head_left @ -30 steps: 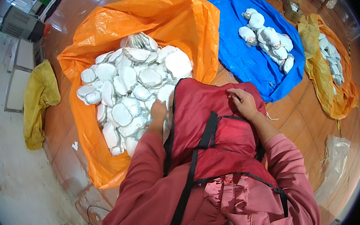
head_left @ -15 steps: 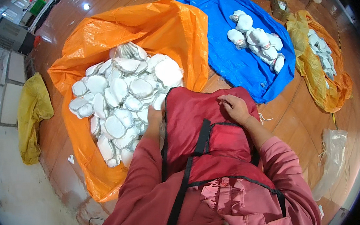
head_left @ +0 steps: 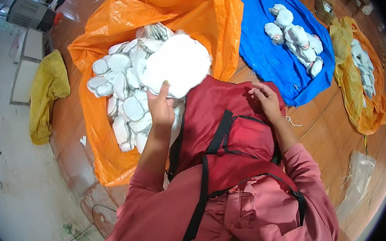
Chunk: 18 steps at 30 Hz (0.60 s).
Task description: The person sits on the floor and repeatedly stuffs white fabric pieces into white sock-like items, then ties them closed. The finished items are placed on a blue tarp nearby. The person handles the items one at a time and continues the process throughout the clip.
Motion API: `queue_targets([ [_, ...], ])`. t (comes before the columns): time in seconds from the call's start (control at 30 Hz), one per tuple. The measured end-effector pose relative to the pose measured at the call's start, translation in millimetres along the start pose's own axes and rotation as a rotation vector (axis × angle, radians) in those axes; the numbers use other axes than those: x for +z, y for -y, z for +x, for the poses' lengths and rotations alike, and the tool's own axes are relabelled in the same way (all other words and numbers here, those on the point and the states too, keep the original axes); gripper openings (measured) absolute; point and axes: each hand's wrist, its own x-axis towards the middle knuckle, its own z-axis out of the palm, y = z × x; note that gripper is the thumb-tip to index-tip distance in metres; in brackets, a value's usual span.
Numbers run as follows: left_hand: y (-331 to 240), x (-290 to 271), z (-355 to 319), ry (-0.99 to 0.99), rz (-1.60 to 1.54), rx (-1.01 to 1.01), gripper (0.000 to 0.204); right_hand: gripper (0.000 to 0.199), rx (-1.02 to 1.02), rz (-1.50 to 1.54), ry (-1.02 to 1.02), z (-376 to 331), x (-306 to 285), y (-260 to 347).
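The left hand [head_left: 161, 107] is raised over the near edge of an orange sheet [head_left: 117, 159] spread on the wooden floor [head_left: 330, 131], its fingers and thumb closed on the lower rim of a white padded piece [head_left: 177, 66], which it holds up flat above a heap of similar white pieces [head_left: 120, 93]; the held piece is blurred, so its exact outline is hard to tell. The heap lies in the middle of the orange sheet, to the left of the person's lap. The right hand [head_left: 266, 100] rests palm down, fingers loosely spread and gripping nothing, on the far edge of a dark red bag [head_left: 235, 125] with black straps that lies across the lap, just right of the left forearm. Both arms wear pink sleeves. Beyond the bag, on the far right, a blue sheet [head_left: 267, 57] carries a smaller cluster of white pieces [head_left: 297, 39], and further right a yellow-orange sheet [head_left: 366, 107] holds a few more. A yellow cloth [head_left: 46, 94] lies crumpled on the floor at the far left, well apart from the orange sheet, and a clear plastic bag [head_left: 358, 177] lies near the right edge.
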Motion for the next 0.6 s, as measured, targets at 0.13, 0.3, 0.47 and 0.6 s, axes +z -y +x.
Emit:
queue_targets([
  [0.13, 2, 23, -50, 0.205, -0.271, -0.273, 0.052, 0.053, 0.042, 0.264, 0.075, -16, 26, 44],
  [0.3, 17, 43, -85, 0.328, -0.21, -0.408, 0.058, 0.091, -0.03, 0.17, 0.215, -45, 46, 72],
  [0.47, 35, 48, -89, 0.41, 0.017, -0.318, 0.067, 0.074, 0.092, 0.577, 0.02, -64, 57, 58],
  [0.6, 35, 53, -85, 0.476, 0.097, -0.269, 0.07, 0.063, 0.073, 0.556, -0.011, -63, 49, 47],
])
